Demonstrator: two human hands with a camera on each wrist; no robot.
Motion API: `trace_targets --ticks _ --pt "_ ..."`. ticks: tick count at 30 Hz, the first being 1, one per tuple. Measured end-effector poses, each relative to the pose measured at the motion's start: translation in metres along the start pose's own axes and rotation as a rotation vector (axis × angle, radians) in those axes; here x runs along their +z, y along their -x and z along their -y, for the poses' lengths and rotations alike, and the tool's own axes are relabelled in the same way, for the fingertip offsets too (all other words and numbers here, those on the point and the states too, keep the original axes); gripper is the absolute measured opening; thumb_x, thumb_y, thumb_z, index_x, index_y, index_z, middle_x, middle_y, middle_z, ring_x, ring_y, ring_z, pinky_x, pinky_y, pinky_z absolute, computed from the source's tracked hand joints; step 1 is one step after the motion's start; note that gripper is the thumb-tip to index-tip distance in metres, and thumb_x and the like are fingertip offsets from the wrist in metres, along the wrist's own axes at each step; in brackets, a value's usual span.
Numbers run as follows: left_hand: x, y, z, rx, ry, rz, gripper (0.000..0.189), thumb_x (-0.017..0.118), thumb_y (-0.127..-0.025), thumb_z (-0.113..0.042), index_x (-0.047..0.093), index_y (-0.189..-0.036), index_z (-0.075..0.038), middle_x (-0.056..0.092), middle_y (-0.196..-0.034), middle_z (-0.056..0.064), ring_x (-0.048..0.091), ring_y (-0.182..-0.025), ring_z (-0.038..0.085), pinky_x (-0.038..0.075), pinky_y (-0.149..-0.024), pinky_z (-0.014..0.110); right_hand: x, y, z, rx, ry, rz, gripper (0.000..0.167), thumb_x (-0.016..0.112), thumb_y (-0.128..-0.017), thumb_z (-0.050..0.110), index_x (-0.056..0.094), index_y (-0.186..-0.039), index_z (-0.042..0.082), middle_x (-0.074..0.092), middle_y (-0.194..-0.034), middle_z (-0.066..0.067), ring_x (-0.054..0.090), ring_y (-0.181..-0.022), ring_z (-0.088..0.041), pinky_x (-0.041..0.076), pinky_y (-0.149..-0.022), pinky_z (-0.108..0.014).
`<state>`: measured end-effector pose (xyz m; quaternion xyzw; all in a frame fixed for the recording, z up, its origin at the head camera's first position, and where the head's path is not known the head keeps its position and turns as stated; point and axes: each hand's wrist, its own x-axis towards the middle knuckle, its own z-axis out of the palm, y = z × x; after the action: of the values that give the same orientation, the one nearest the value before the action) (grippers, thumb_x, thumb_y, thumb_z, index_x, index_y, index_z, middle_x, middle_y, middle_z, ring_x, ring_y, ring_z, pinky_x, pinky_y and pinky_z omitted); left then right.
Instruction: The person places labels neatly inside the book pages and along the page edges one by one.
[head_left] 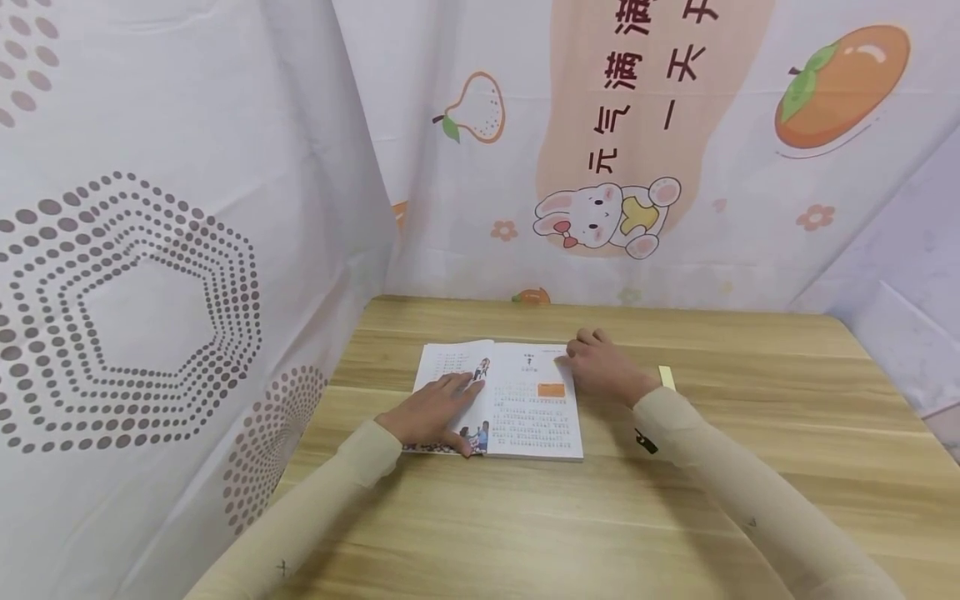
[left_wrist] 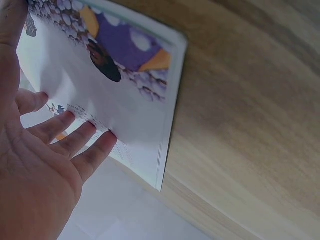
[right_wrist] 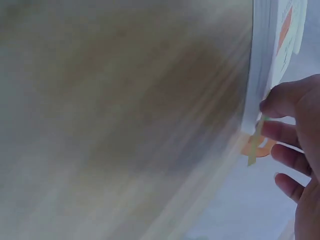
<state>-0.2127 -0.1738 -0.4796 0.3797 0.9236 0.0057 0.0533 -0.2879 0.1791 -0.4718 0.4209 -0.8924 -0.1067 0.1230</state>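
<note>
An open book (head_left: 532, 417) lies on the wooden table, with printed text and colour pictures on its pages. My left hand (head_left: 435, 410) rests spread over the left page; in the left wrist view its fingertips (left_wrist: 111, 136) touch the paper. At the upper right corner of the right page is my right hand (head_left: 606, 367). Its thumb and index finger pinch a narrow yellow sticky tab (right_wrist: 256, 144) at the page edge, seen in the right wrist view. The other fingers of that hand are loosely bent beside the book's edge.
A pale yellow strip (head_left: 666, 377) lies on the table (head_left: 480, 525) beyond the right wrist. A small black item (head_left: 646, 442) shows beside the right cuff. Printed curtains (head_left: 465, 208) hang behind the table and along its left side.
</note>
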Motion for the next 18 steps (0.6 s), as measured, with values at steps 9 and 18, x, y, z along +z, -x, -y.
trace_targets --ticks 9,18 --pt "-0.003 0.001 -0.001 0.011 0.042 -0.006 0.119 0.068 -0.076 -0.074 0.029 -0.161 -0.001 0.034 -0.159 0.025 0.036 -0.145 0.042 0.037 -0.115 0.053 0.008 0.024 -0.017 0.093 -0.272 -0.082 0.027 0.072 -0.096 0.011 0.076 -0.123 0.012 0.07 -0.111 -0.011 0.053 -0.102 -0.031 0.043 -0.089 -0.051" --pt "-0.003 0.0 -0.002 0.007 0.044 -0.007 0.118 0.07 -0.077 -0.072 0.028 -0.161 -0.001 0.034 -0.16 0.025 0.036 -0.145 0.041 0.037 -0.115 0.053 0.008 0.053 -0.033 0.122 -0.305 -0.13 0.022 0.071 -0.096 0.008 0.077 -0.117 0.006 0.073 -0.104 -0.013 0.057 -0.094 -0.032 0.046 -0.078 -0.051"
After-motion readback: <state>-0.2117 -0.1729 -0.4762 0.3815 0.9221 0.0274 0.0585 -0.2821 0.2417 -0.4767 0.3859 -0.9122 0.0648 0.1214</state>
